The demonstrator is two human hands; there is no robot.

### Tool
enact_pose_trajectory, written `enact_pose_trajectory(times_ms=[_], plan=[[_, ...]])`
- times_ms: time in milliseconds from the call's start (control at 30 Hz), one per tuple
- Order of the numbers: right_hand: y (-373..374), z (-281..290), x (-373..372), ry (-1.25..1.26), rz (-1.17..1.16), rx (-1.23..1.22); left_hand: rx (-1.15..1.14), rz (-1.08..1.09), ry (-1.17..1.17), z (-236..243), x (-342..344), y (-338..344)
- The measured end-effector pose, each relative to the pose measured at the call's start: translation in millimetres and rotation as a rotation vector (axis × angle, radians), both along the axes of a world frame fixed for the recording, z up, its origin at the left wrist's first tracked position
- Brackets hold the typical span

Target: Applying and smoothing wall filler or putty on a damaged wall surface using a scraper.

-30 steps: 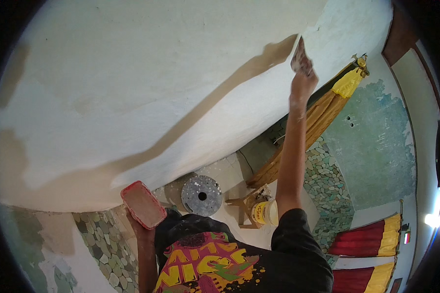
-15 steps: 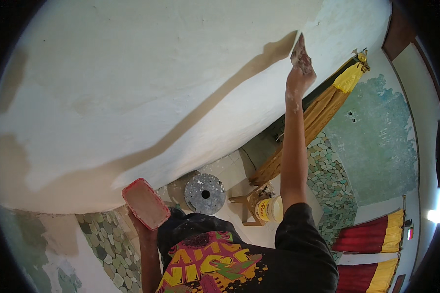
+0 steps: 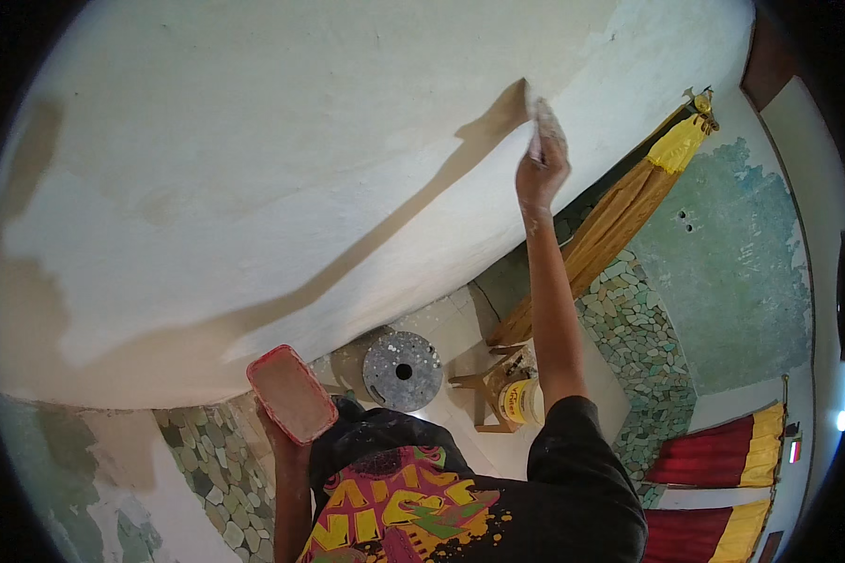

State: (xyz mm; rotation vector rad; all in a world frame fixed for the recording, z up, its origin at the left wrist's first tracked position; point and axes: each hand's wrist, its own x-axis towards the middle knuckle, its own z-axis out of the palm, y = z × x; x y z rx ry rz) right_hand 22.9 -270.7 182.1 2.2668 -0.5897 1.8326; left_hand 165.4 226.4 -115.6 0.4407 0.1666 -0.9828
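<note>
My right hand (image 3: 544, 158), whitened with powdery smears, is raised at the end of a stretched arm against the pale wall (image 3: 282, 188). Its fingers are closed on a thin putty scraper (image 3: 529, 98), seen almost edge-on and touching the wall or very close to it. Low in front of my body, my left hand (image 3: 279, 433) carries a red-rimmed rectangular tub (image 3: 294, 394) from below. Smooth beige-grey putty fills the tub; most of the left fingers are hidden under it.
A paint-spattered grey round stool (image 3: 403, 370) stands on the floor by the wall. Right of it are a small wooden stool (image 3: 486, 399) and a yellow-white bucket (image 3: 521, 402). A brown-and-yellow curtain (image 3: 620, 206) hangs beyond my right arm, near a stone-patterned wall (image 3: 634, 328).
My right hand has come left and slightly down along the wall with the scraper, its shadow following. The left hand and tub stay nearly in place; the view has shifted slightly.
</note>
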Motion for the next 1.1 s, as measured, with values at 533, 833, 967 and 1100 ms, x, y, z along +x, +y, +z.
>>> enact_pose_trajectory(times_ms=[533,833,967,1100], plan=[[24.0,22.4,5.0,-0.388,0.199,0.633,0.036,0.021,0.030,5.7,-0.1,-4.3],[64.1,24.3,20.9,-0.329,0.239,0.474,-0.001,0.000,-0.005,17.7,-6.4,-6.9],[17.3,14.4,10.0,-0.315,0.082,0.473,-0.018,-0.042,0.030,18.7,-7.4,-13.5],[52.1,-22.5,16.3,-0.140,0.195,0.515,-0.034,-0.060,-0.009,21.8,-12.6,-17.8]])
